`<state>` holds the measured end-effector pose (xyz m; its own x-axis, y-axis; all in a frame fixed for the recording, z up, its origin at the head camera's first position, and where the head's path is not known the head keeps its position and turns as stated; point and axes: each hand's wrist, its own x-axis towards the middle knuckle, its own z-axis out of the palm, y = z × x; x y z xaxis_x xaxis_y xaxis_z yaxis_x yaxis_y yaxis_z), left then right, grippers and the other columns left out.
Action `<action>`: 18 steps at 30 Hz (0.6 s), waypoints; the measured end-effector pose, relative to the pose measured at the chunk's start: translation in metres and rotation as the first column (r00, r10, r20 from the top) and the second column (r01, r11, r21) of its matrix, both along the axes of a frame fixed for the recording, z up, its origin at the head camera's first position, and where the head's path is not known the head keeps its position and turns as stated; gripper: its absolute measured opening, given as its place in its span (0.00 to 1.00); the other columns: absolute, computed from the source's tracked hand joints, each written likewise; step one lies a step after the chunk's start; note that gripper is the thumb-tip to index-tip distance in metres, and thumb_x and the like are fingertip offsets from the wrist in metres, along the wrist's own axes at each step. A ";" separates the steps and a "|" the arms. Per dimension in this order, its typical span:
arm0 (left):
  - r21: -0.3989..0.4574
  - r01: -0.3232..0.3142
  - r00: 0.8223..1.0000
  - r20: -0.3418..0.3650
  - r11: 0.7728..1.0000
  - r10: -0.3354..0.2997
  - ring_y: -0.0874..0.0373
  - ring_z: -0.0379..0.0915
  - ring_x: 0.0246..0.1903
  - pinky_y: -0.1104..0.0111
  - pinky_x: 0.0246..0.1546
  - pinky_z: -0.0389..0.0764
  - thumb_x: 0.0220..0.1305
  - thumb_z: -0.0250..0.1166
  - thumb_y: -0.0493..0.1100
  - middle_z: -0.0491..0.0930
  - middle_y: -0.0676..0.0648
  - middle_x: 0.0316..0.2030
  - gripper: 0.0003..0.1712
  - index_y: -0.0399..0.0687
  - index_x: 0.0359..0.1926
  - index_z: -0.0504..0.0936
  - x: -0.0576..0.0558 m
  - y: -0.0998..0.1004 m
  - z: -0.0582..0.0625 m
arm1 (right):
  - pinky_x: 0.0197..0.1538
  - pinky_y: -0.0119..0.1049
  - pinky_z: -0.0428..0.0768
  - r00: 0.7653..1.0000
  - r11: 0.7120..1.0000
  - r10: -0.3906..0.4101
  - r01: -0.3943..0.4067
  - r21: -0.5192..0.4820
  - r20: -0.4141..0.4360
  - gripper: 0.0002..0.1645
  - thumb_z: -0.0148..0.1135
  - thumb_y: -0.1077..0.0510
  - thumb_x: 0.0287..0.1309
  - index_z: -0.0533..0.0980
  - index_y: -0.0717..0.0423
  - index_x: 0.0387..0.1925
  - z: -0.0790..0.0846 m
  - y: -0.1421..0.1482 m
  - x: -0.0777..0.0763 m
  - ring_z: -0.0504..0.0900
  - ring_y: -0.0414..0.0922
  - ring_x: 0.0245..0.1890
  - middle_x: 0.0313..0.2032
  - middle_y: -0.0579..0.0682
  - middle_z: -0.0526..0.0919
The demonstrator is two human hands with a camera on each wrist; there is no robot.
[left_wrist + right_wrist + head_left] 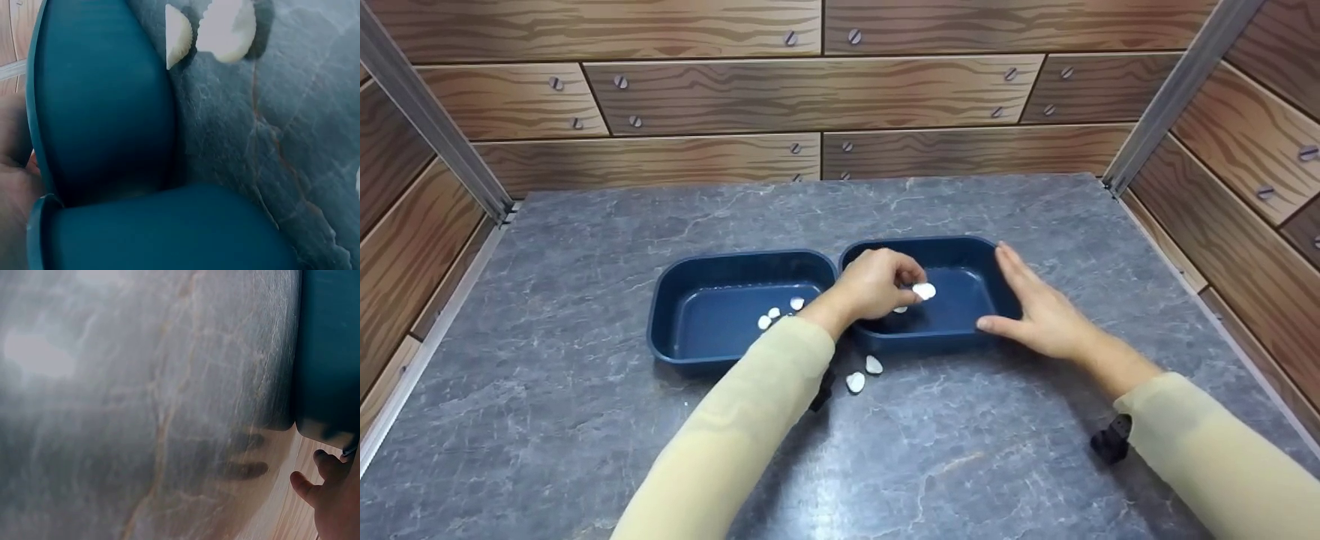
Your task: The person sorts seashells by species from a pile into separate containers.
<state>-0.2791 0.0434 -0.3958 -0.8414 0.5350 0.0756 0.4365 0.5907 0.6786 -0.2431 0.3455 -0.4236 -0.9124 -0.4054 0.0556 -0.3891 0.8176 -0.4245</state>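
My left hand (877, 283) reaches over the right blue container (919, 342) and pinches a white seashell (925, 290) between thumb and fingers. Another pale shell (900, 309) shows below that hand, inside the same container. My right hand (1042, 319) has its fingers straight along the container's right end, thumb at the near corner. In the right wrist view, that hand's fingers (304, 488) extend beside the blue wall (329, 354). Several shells (774, 313) lie in the left blue container (679, 358), partly hidden by my left forearm.
Two ridged white shells (228, 31) lie on the grey marbled table (585, 420) in front of the containers, which stand side by side. Wood-patterned walls (810, 94) enclose the back and sides.
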 end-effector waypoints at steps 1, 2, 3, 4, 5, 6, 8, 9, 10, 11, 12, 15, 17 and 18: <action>-0.008 -0.003 1.000 0.000 1.000 0.003 0.60 0.78 0.42 0.68 0.48 0.79 0.67 0.77 0.43 0.87 0.50 0.44 0.12 0.51 0.51 0.92 0.000 0.000 -0.001 | 0.75 0.73 0.52 1.000 1.000 0.000 0.000 0.001 -0.001 0.68 0.68 0.34 0.67 0.37 0.57 0.86 0.000 0.000 0.000 0.47 0.69 0.81 0.85 0.57 0.36; -0.017 -0.007 1.000 -0.002 1.000 0.007 0.60 0.78 0.43 0.67 0.48 0.79 0.67 0.77 0.44 0.87 0.50 0.45 0.13 0.52 0.52 0.92 0.001 0.000 -0.001 | 0.75 0.73 0.52 1.000 1.000 0.002 -0.002 0.001 -0.003 0.68 0.68 0.34 0.67 0.37 0.57 0.86 0.000 0.000 0.000 0.47 0.69 0.81 0.85 0.58 0.36; -0.033 -0.011 1.000 -0.006 0.999 0.011 0.60 0.79 0.44 0.67 0.49 0.80 0.67 0.77 0.45 0.87 0.51 0.46 0.14 0.53 0.53 0.92 0.001 0.001 -0.001 | 0.75 0.73 0.53 1.000 1.000 0.005 -0.005 -0.001 -0.007 0.68 0.68 0.35 0.67 0.37 0.58 0.86 0.000 0.000 -0.001 0.47 0.69 0.81 0.85 0.58 0.36; -0.050 -0.014 1.000 -0.009 0.999 0.014 0.60 0.80 0.45 0.66 0.51 0.80 0.67 0.77 0.45 0.87 0.51 0.47 0.15 0.54 0.54 0.91 0.001 0.001 -0.001 | 0.76 0.72 0.53 1.000 1.000 0.008 -0.008 -0.002 -0.012 0.68 0.69 0.35 0.67 0.38 0.58 0.86 0.000 0.000 -0.001 0.47 0.69 0.81 0.85 0.59 0.37; -0.069 -0.017 1.000 -0.013 0.997 0.016 0.60 0.80 0.47 0.65 0.52 0.80 0.67 0.77 0.46 0.87 0.52 0.47 0.16 0.55 0.55 0.91 0.001 0.001 -0.002 | 0.76 0.72 0.53 1.000 1.000 0.011 -0.011 -0.004 -0.016 0.67 0.69 0.35 0.67 0.38 0.59 0.86 0.000 0.000 -0.001 0.47 0.68 0.81 0.85 0.59 0.37; -0.087 -0.017 1.000 -0.017 0.996 0.015 0.60 0.80 0.49 0.64 0.53 0.80 0.68 0.77 0.47 0.87 0.52 0.48 0.17 0.56 0.56 0.91 0.002 0.001 -0.002 | 0.76 0.71 0.53 1.000 1.000 0.014 -0.014 -0.006 -0.021 0.67 0.69 0.36 0.67 0.39 0.59 0.86 -0.001 0.000 -0.001 0.47 0.68 0.81 0.85 0.60 0.38; -0.114 -0.014 1.000 -0.026 0.993 0.011 0.60 0.81 0.51 0.63 0.55 0.81 0.68 0.76 0.48 0.87 0.53 0.50 0.18 0.57 0.58 0.90 0.002 0.001 -0.002 | 0.77 0.70 0.54 0.999 1.000 0.020 -0.021 -0.012 -0.030 0.67 0.69 0.37 0.67 0.39 0.60 0.86 -0.002 0.000 -0.001 0.47 0.67 0.81 0.85 0.61 0.39; -0.115 -0.012 1.000 -0.029 0.993 0.008 0.60 0.81 0.52 0.63 0.55 0.81 0.69 0.76 0.48 0.87 0.53 0.51 0.19 0.57 0.59 0.90 0.003 0.001 -0.002 | 0.77 0.70 0.54 0.999 1.000 0.024 -0.024 -0.015 -0.036 0.66 0.69 0.37 0.67 0.40 0.61 0.85 -0.002 0.000 -0.002 0.47 0.67 0.81 0.85 0.61 0.39; -0.105 -0.009 0.999 -0.031 0.994 0.005 0.59 0.81 0.52 0.63 0.55 0.81 0.69 0.75 0.47 0.87 0.52 0.51 0.19 0.56 0.59 0.90 0.003 0.001 -0.002 | 0.77 0.70 0.54 0.999 1.000 0.024 -0.025 -0.018 -0.040 0.66 0.69 0.37 0.67 0.40 0.61 0.85 -0.003 0.001 -0.002 0.48 0.67 0.81 0.85 0.61 0.40; -0.088 -0.005 0.999 -0.033 0.996 0.002 0.58 0.81 0.52 0.63 0.54 0.81 0.70 0.75 0.46 0.87 0.51 0.51 0.18 0.55 0.59 0.90 0.003 0.000 -0.001 | 0.76 0.70 0.54 0.999 0.999 0.025 -0.026 -0.020 -0.042 0.66 0.69 0.37 0.67 0.40 0.61 0.85 -0.003 0.001 -0.002 0.48 0.67 0.81 0.85 0.61 0.40; -0.067 -0.001 0.999 -0.036 0.998 -0.001 0.57 0.81 0.51 0.64 0.54 0.81 0.70 0.74 0.46 0.87 0.50 0.51 0.18 0.54 0.60 0.90 0.004 0.000 -0.001 | 0.76 0.70 0.55 0.999 0.999 0.027 -0.028 -0.022 -0.044 0.66 0.70 0.38 0.67 0.41 0.61 0.85 -0.003 0.001 -0.002 0.48 0.67 0.81 0.85 0.62 0.40; 0.007 0.014 0.999 -0.046 1.000 -0.014 0.55 0.81 0.51 0.66 0.53 0.81 0.71 0.73 0.44 0.87 0.46 0.51 0.18 0.50 0.60 0.89 0.006 -0.003 0.004 | 0.76 0.70 0.55 0.998 0.999 0.029 -0.030 -0.027 -0.049 0.66 0.70 0.38 0.67 0.41 0.62 0.85 -0.003 0.001 -0.002 0.48 0.68 0.81 0.85 0.62 0.40; 0.052 0.030 0.999 -0.045 0.998 -0.027 0.54 0.81 0.51 0.66 0.53 0.80 0.72 0.72 0.43 0.86 0.46 0.52 0.18 0.49 0.60 0.89 0.009 -0.007 0.011 | 0.76 0.70 0.54 0.999 0.999 0.026 -0.027 -0.025 -0.045 0.66 0.70 0.38 0.67 0.41 0.61 0.85 -0.003 0.001 -0.002 0.48 0.68 0.81 0.85 0.61 0.40; 0.070 0.038 0.998 -0.045 0.997 -0.035 0.53 0.81 0.52 0.67 0.54 0.80 0.72 0.72 0.43 0.86 0.46 0.52 0.18 0.49 0.60 0.89 0.011 -0.009 0.015 | 0.76 0.70 0.53 0.999 0.999 0.024 -0.025 -0.025 -0.043 0.66 0.70 0.37 0.67 0.41 0.61 0.85 -0.003 0.001 -0.002 0.47 0.68 0.81 0.85 0.61 0.40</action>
